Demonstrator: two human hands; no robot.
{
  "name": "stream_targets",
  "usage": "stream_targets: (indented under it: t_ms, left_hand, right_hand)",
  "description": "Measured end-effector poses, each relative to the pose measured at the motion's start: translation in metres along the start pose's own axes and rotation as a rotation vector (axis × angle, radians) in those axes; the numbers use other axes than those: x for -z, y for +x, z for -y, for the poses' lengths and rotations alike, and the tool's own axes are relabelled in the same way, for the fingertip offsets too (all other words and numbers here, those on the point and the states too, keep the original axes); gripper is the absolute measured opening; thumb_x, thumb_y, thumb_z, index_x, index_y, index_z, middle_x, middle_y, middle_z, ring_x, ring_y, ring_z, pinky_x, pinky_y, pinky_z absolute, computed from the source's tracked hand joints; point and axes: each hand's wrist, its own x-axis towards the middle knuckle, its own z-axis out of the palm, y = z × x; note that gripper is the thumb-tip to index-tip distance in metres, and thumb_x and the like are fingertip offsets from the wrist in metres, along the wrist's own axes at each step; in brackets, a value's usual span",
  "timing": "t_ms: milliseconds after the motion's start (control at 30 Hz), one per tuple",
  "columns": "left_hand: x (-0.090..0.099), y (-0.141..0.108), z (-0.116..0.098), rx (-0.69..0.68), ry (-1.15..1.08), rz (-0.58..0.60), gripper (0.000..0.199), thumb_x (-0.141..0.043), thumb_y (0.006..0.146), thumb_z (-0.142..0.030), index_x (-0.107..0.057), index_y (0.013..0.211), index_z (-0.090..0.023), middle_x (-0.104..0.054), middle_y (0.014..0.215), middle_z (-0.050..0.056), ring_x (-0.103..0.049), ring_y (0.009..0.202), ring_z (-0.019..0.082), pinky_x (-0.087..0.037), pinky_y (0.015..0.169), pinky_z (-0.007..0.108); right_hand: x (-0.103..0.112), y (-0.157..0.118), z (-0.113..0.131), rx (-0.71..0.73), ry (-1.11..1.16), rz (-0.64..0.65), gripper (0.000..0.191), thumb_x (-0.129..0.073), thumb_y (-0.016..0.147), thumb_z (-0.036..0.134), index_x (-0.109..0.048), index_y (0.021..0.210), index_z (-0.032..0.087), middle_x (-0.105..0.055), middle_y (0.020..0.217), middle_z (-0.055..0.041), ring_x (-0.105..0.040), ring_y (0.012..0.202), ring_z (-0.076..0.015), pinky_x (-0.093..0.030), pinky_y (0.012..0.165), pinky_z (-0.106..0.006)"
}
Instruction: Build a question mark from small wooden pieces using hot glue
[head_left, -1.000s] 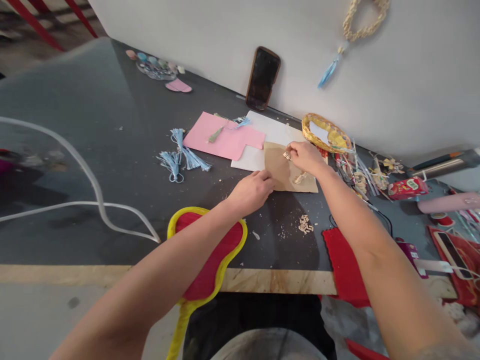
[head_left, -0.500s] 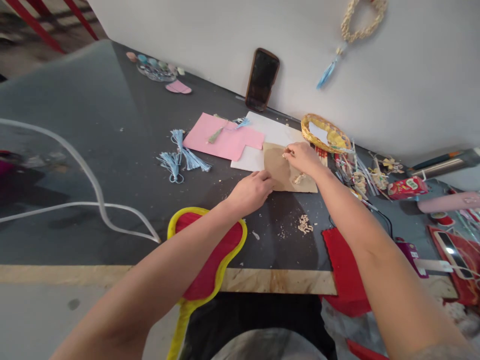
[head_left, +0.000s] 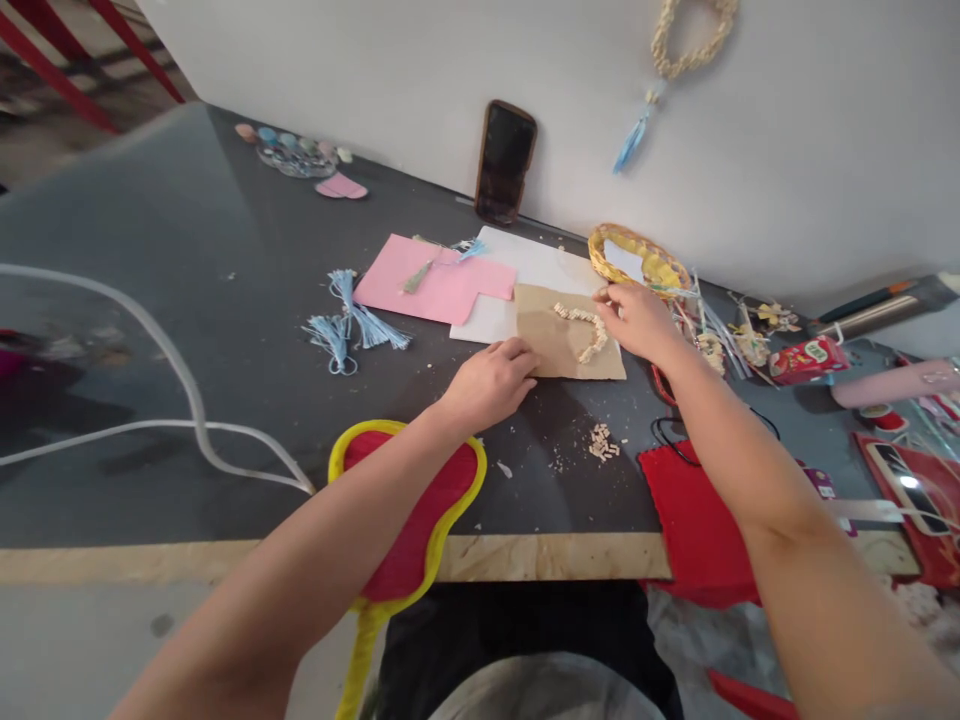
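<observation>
Dark grey desk (head_left: 247,380) against a pale wall: the left hand (head_left: 491,382), fingers together, presses the card (head_left: 551,350)'s left edge. Beads (head_left: 592,322) curve across the card; the right hand (head_left: 634,318), fingers bent, covers its upper-right corner near the basket (head_left: 602,262).

The top edge crops the hanging loop (head_left: 679,68); anything in the right hand (head_left: 634,318) seems too small to tell.

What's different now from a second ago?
The right hand moved right, away from the upper end of the curved row of pale bits, to the top right corner of the brown card. Now the whole row shows. The left hand stayed by the card's left side. The pink paper and propped-up phone stayed put.
</observation>
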Motion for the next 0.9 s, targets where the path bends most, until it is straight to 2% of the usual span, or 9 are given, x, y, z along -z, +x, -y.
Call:
stream_targets:
  t_ms: [100,200,300,367,467,600,767,900]
  left_hand:
    - [0.002,0.000,0.001,0.028,0.011,-0.046,0.026,-0.056,0.092,-0.030,-0.064,0.112,-0.014,-0.063,0.120,0.015,-0.065,0.102,0.027,-0.054,0.089,0.041]
    - [0.005,0.000,0.003,0.092,0.032,-0.122,0.033,-0.056,0.092,-0.037,-0.063,0.115,-0.015,-0.064,0.118,0.015,-0.066,0.102,0.029,-0.055,0.086,0.043]
    - [0.011,0.002,0.003,0.165,0.052,-0.196,0.034,-0.051,0.094,-0.039,-0.062,0.118,-0.016,-0.065,0.115,0.015,-0.066,0.103,0.029,-0.055,0.087,0.043]
    - [0.016,0.006,0.001,0.211,0.067,-0.210,0.033,-0.049,0.095,-0.035,-0.061,0.119,-0.015,-0.064,0.116,0.015,-0.066,0.102,0.028,-0.055,0.089,0.042]
    - [0.024,0.022,-0.005,0.234,0.110,-0.166,0.034,-0.049,0.094,-0.030,-0.059,0.123,-0.016,-0.062,0.122,0.015,-0.061,0.113,0.029,-0.051,0.097,0.044]
    - [0.024,0.063,-0.008,0.247,0.170,-0.036,0.042,-0.052,0.092,-0.027,-0.053,0.133,-0.016,-0.056,0.134,0.015,-0.052,0.125,0.030,-0.044,0.106,0.044]
    - [0.008,0.115,0.008,0.284,0.213,0.113,0.045,-0.052,0.089,-0.025,-0.055,0.134,-0.019,-0.054,0.139,0.012,-0.051,0.127,0.028,-0.040,0.109,0.042]
    - [-0.003,0.133,0.017,0.270,0.240,0.185,0.043,-0.050,0.087,-0.022,-0.060,0.128,-0.016,-0.059,0.134,0.013,-0.055,0.122,0.030,-0.043,0.107,0.043]
  right_hand:
    - [0.016,-0.041,-0.003,0.016,0.057,-0.060,0.018,-0.057,0.089,0.022,-0.071,0.097,0.017,-0.074,0.101,-0.0105,-0.067,0.097,-0.0261,-0.052,0.090,-0.043]
    - [0.020,-0.087,0.000,0.049,0.155,-0.136,0.015,-0.056,0.090,0.021,-0.071,0.094,0.019,-0.074,0.098,-0.0085,-0.069,0.095,-0.0232,-0.055,0.086,-0.039]
    - [0.012,-0.125,0.007,0.064,0.272,-0.261,0.015,-0.055,0.092,0.020,-0.069,0.095,0.020,-0.073,0.095,-0.0074,-0.070,0.087,-0.0192,-0.058,0.072,-0.032]
    - [0.000,-0.141,0.010,0.103,0.313,-0.387,0.014,-0.055,0.092,0.017,-0.068,0.096,0.020,-0.073,0.095,-0.0075,-0.070,0.090,-0.0192,-0.059,0.074,-0.032]
    - [-0.017,-0.154,0.011,0.166,0.359,-0.482,0.016,-0.056,0.091,0.013,-0.067,0.098,0.020,-0.073,0.095,-0.0084,-0.071,0.091,-0.0191,-0.061,0.077,-0.033]
    - [-0.030,-0.160,0.012,0.246,0.404,-0.447,0.016,-0.056,0.091,0.011,-0.067,0.098,0.021,-0.073,0.095,-0.0084,-0.070,0.090,-0.0184,-0.061,0.081,-0.034]
    - [-0.028,-0.162,0.012,0.274,0.481,-0.387,0.016,-0.054,0.092,0.014,-0.067,0.098,0.020,-0.073,0.095,-0.0084,-0.070,0.088,-0.0172,-0.061,0.080,-0.032]
    - [-0.023,-0.162,0.008,0.255,0.510,-0.383,0.016,-0.053,0.093,0.015,-0.068,0.097,0.019,-0.074,0.092,-0.0086,-0.071,0.087,-0.0178,-0.061,0.080,-0.032]
